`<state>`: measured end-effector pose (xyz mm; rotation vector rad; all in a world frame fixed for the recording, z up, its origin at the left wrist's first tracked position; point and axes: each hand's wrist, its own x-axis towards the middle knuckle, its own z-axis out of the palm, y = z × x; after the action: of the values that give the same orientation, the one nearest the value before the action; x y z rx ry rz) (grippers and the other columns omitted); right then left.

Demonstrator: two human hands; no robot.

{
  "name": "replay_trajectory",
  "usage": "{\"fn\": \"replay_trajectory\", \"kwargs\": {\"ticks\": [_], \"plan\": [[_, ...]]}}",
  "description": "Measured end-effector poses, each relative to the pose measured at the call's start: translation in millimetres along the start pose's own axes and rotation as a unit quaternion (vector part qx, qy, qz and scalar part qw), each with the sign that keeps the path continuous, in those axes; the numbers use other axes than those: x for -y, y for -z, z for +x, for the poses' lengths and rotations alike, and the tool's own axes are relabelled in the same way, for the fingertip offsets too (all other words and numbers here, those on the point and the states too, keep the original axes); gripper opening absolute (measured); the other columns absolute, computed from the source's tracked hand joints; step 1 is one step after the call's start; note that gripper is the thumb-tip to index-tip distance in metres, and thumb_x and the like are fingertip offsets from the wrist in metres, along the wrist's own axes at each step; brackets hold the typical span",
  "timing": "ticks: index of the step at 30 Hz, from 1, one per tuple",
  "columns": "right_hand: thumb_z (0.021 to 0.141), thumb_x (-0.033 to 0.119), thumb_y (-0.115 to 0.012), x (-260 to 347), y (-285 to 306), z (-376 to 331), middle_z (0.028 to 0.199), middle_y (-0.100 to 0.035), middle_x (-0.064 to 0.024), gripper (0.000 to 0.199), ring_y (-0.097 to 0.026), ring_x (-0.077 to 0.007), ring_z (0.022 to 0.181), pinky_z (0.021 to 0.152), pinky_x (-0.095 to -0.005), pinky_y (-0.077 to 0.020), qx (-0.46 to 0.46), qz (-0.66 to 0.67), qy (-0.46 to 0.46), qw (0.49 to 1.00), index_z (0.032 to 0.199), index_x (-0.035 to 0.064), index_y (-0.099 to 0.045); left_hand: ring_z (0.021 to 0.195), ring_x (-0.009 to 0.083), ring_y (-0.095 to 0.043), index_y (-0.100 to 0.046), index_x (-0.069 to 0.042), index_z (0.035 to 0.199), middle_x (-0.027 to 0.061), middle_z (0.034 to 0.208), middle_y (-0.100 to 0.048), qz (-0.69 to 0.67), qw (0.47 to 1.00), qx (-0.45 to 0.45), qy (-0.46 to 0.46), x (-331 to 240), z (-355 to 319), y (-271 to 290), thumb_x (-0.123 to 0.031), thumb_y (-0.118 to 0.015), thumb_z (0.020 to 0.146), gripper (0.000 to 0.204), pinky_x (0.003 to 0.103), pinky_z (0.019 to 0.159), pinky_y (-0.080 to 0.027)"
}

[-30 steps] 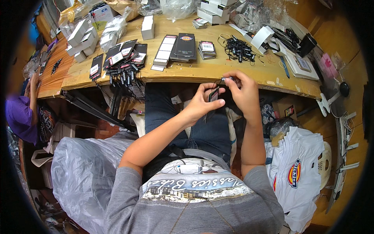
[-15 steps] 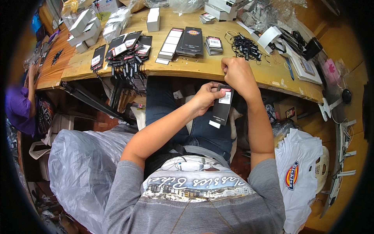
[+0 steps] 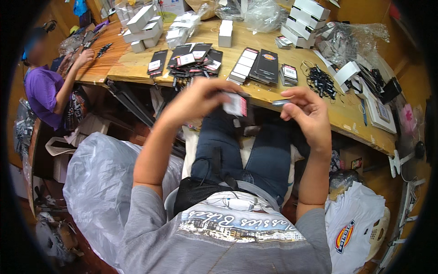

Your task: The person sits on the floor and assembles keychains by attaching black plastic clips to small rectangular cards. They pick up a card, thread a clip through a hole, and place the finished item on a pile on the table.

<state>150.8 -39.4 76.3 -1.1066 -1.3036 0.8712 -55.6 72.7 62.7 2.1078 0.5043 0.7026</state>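
My left hand (image 3: pixel 200 98) is closed on a black hang tag (image 3: pixel 246 119) that bears a white and red label; motion blurs the tag. It hovers over my lap by the table's front edge. To its right, my right hand (image 3: pixel 312 114) pinches a small thin greyish piece (image 3: pixel 279 103) between thumb and fingertips, its kind unclear. On the table beyond lie a pile of labelled black tags (image 3: pixel 194 58) with black cords, a stack of plain black tags (image 3: pixel 266 68), a row of white-faced tags (image 3: pixel 244 64), a small stack of label cards (image 3: pixel 288 73) and a heap of black cords (image 3: pixel 320 82).
White boxes (image 3: pixel 305 23) are stacked at the back, with more boxes (image 3: pixel 145 29) at the back left. Clear plastic bags (image 3: pixel 267 17) lie around. A person in purple (image 3: pixel 44 93) works at far left. A large plastic bag (image 3: pixel 107 196) and white shirts (image 3: pixel 353 219) flank me.
The view has shifted, so the table sits further right. My left hand has lifted the tag toward the table edge and turned it. My right hand has gone from a fist to a fingertip pinch.
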Motion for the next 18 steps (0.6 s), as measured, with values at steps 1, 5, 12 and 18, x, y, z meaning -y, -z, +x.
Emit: {"fn": "replay_trajectory", "kwargs": {"ticks": [1,5,12,18], "plan": [[0.075,0.000,-0.051,-2.2,-8.0,1.5,0.065,-0.055,-0.0030,0.017,-0.051,-0.0061,0.059,0.054,-0.0173,-0.0395,0.037,-0.014,0.014,0.999,0.091,0.0014,-0.053,0.078,0.0149,-0.052,-0.058,-0.005,0.090,0.0052,0.079,-0.056,0.115,0.993,-0.015,-0.018,-11.1,-3.1,26.4,0.005,-0.053,0.067,0.026,0.026,0.073,-0.039],[0.076,0.000,-0.048,-19.1,-61.7,12.8,0.065,-0.053,-0.0031,0.018,-0.050,-0.0069,0.060,0.057,-0.0187,-0.0406,0.148,0.046,-0.012,0.988,0.094,0.0007,-0.052,0.086,0.0195,-0.050,-0.062,-0.014,0.085,0.0059,0.082,-0.059,0.505,0.863,-0.027,-0.016,-24.2,-3.2,105.8,0.003,-0.052,0.065,0.028,0.039,0.086,-0.023],[0.074,0.001,-0.048,-66.2,-146.7,36.8,0.066,-0.057,-0.0045,0.018,-0.048,-0.0053,0.052,0.044,-0.0203,-0.0392,0.214,0.072,-0.054,0.973,0.092,0.0013,-0.052,0.093,0.0185,-0.047,-0.062,-0.019,0.073,0.0011,0.076,-0.058,0.692,0.701,0.130,0.108,44.3,30.6,156.6,-0.004,-0.046,0.070,0.022,0.047,0.093,-0.017],[0.072,0.005,-0.054,-63.9,-114.5,30.7,0.077,-0.057,-0.0059,0.013,-0.053,-0.0094,0.062,0.053,-0.0224,-0.0430,0.125,-0.118,0.159,0.972,0.085,-0.0001,-0.055,0.102,0.0203,-0.042,-0.055,-0.013,0.083,0.0041,0.091,-0.053,0.707,0.704,0.061,0.005,89.6,49.1,154.5,-0.005,-0.045,0.072,0.017,0.048,0.094,-0.020]]}}
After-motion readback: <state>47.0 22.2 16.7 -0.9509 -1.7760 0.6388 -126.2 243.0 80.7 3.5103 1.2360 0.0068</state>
